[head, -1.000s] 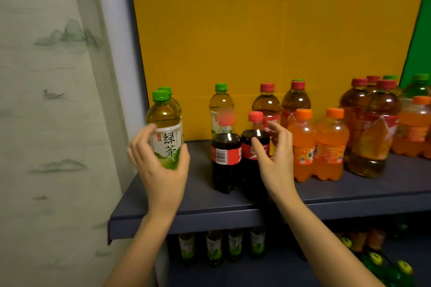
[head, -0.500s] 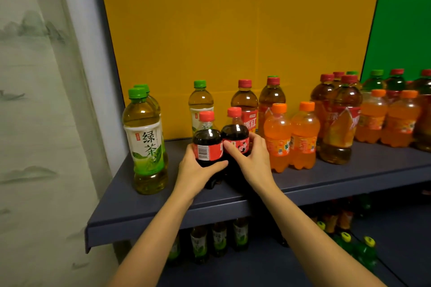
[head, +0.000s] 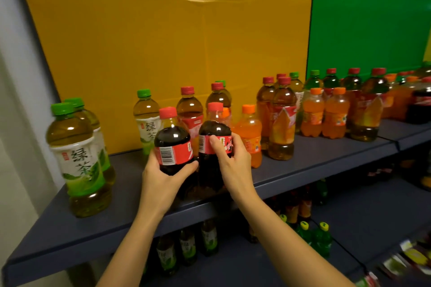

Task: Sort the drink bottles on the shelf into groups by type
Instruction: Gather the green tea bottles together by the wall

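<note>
Two dark cola bottles, red caps, red labels, at the front of the dark blue shelf (head: 326, 158). Left cola bottle (head: 173, 144) gripped by left hand (head: 163, 176); right cola bottle (head: 213, 142) gripped by right hand (head: 233, 161), side by side.

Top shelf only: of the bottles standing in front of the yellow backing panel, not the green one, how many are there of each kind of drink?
Green tea, green caps: 5
Brown tea, red caps: 5
Cola: 2
Orange soda: 2
Total: 14
</note>
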The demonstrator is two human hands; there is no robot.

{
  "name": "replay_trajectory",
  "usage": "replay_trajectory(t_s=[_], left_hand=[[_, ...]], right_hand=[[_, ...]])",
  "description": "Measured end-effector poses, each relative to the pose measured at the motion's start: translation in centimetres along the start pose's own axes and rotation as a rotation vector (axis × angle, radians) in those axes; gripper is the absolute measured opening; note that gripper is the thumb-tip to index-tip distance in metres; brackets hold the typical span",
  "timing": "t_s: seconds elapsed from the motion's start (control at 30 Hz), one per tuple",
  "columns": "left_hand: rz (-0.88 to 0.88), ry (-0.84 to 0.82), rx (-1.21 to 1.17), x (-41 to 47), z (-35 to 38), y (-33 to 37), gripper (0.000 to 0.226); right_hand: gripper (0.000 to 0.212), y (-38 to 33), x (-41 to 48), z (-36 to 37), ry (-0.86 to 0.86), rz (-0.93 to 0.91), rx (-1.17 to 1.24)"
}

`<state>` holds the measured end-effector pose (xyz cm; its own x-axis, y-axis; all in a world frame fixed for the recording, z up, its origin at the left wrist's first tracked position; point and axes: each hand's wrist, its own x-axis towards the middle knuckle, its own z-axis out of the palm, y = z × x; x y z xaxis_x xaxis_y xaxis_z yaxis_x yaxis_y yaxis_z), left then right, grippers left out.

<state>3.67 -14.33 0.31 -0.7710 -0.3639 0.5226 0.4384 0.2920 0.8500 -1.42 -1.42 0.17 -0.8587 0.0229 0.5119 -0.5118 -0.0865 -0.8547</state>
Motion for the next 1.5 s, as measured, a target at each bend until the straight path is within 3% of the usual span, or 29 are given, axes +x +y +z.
replay_trajectory(t_s=[0.27, 0.4, 0.6, 1.0, 1.23, 1.5], left_hand=[[0.014, -0.111, -0.106, -2.3, 11.9, 3.4, 0.055], [0.007, -0.184, -0.16, -5.3, 25.5, 5.7, 0.05], [-0.004, -0.247, -0.205, -5.8, 29.2, 5.2, 0.058], [0.009, -0.457, -0.257, -5.5, 51.1, 5.3, 0.066], [-0.013, -0.446, -0.228, -1.8, 60.4, 4.2, 0.063], [-0.058, -0.324, -0.2, 2.8, 66.6, 2.9, 0.063]], right_hand=[[0.045, -2.6, 1.6, -14.6, 0.032, -0.077, -0.068], [0.051, -1.9, 3.7, -29.2, 0.101, -0.109, -0.135], [0.039, -0.7, 4.2, -33.0, 0.208, -0.098, -0.223], [0.037, 2.8, 11.2, -51.2, 0.402, -0.109, -0.369], [0.04, 5.9, 18.9, -56.7, 0.378, -0.131, -0.377], [0.047, 9.6, 25.9, -59.5, 0.266, -0.114, -0.305]])
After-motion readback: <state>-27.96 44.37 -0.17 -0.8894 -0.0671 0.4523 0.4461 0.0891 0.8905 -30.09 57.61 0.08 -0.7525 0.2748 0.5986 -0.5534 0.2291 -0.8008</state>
